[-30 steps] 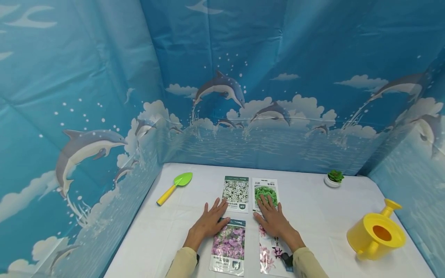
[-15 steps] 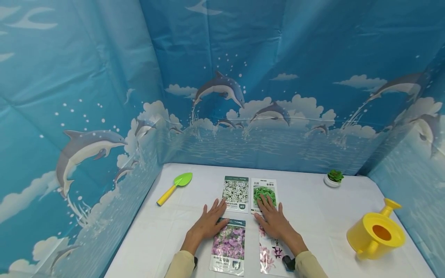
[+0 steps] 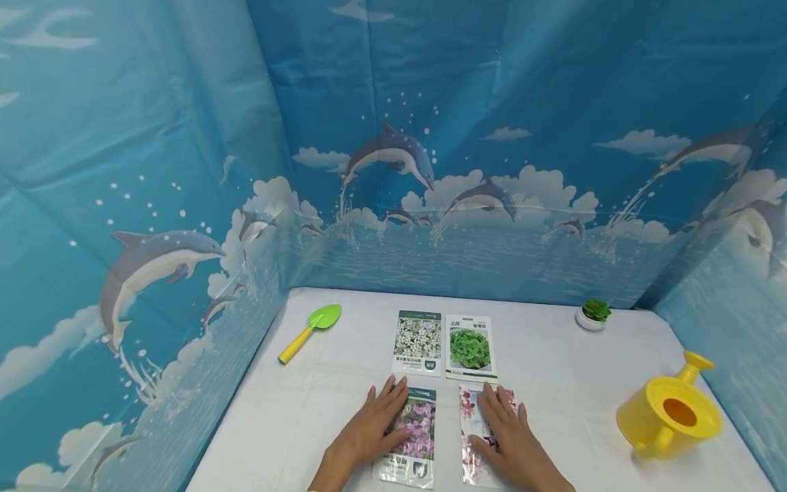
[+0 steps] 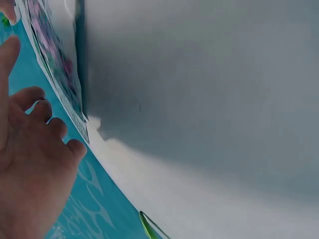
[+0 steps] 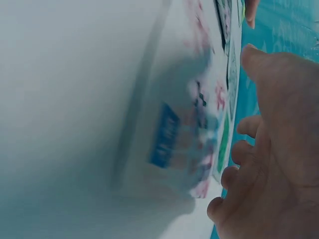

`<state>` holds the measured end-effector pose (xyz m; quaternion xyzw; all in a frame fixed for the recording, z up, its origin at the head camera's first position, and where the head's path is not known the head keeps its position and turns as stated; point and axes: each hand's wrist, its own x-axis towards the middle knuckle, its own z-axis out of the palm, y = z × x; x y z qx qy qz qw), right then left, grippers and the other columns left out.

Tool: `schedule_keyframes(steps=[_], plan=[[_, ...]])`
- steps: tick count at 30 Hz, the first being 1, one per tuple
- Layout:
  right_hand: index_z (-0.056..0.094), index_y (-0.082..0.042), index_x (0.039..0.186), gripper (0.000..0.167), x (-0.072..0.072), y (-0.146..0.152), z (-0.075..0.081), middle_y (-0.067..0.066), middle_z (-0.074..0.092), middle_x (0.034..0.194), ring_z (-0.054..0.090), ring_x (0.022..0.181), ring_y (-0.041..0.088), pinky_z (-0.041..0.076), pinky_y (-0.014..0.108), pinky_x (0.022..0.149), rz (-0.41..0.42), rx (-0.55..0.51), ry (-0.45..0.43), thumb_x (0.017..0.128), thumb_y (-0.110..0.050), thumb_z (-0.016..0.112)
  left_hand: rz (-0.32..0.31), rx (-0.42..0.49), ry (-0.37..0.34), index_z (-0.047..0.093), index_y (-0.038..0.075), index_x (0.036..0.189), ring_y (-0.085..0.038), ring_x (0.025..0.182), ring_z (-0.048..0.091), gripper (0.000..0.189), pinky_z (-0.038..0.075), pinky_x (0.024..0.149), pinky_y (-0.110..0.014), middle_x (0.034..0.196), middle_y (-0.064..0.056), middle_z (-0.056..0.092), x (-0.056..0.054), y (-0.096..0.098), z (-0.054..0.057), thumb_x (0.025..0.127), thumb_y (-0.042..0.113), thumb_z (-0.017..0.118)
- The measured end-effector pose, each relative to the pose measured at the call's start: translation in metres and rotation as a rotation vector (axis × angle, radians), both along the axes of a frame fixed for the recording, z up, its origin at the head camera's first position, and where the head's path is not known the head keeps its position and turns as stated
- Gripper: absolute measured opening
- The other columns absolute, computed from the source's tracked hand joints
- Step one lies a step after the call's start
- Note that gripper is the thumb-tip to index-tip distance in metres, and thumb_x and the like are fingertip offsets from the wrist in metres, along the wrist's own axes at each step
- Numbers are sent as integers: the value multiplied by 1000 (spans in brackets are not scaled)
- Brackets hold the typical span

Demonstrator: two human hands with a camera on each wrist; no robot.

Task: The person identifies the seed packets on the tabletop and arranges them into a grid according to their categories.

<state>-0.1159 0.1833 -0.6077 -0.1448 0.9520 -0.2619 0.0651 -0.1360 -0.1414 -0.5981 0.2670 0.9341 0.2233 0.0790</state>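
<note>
Four flat seed packets lie in two rows on the white table. My left hand (image 3: 371, 430), fingers straight, is over the left part of a purple-flower seed packet (image 3: 421, 425) in the near row. Over the pink-and-white seed packet (image 3: 468, 404) beside it is my right hand (image 3: 507, 437), also with fingers extended. The wrist views show both palms, the left hand (image 4: 35, 164) and the right hand (image 5: 279, 129), holding nothing; they look slightly above the packets. Behind lie a white-flower seed packet (image 3: 418, 340) and a green-leaf seed packet (image 3: 470, 348), both uncovered.
A green-bladed trowel with a yellow handle (image 3: 297, 345) lies at the far left. At the right stands a yellow watering can (image 3: 642, 413). A small potted succulent (image 3: 594, 313) sits near the back right. Dolphin-printed blue curtains (image 3: 393, 260) border the table.
Both hands have drawn back toward me, from the far packets to the near ones. The white-flower and green-leaf packets are now uncovered. The packets have hardly shifted.
</note>
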Motion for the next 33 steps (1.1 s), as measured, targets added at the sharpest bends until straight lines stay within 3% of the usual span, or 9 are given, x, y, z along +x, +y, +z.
schedule_keyframes(steps=[5, 13, 18, 28, 33], plan=[[38, -4, 167, 100, 13, 0, -7, 21, 24, 177, 17, 162, 52, 7, 86, 120, -8, 26, -45, 95, -66, 71, -36, 9, 23, 34, 7, 169, -33, 165, 20, 79, 22, 131, -64, 179, -6, 26, 13, 5, -3, 108, 48, 61], [41, -5, 166, 95, 18, 0, -13, 20, 26, 176, 19, 161, 52, 6, 86, 120, -8, 23, -51, 97, -64, 69, -49, -28, 69, 38, 7, 168, -33, 163, 28, 80, 29, 130, -59, 176, -8, 33, 20, 10, -6, 106, 51, 63], [44, -5, 164, 92, 16, -1, -16, 20, 27, 176, 18, 162, 52, 5, 86, 120, -6, 14, -50, 97, -62, 70, -58, -50, 102, 39, 7, 168, -33, 162, 30, 80, 31, 129, -59, 175, -8, 35, 20, 10, -7, 106, 51, 64], [50, -5, 161, 86, 18, -8, -22, 20, 35, 173, 22, 162, 47, 15, 87, 118, 2, -59, 85, 97, -58, 73, -72, -92, 122, 39, 7, 167, -32, 163, 29, 80, 30, 129, -59, 176, -8, 32, 12, 8, -6, 105, 50, 65], [51, -4, 160, 84, 18, -12, -25, 18, 34, 174, 12, 166, 39, 16, 88, 116, 20, -95, 125, 98, -56, 72, -71, -98, 109, 39, 7, 167, -32, 163, 28, 80, 29, 129, -60, 176, -9, 31, 7, 9, -6, 105, 50, 66]])
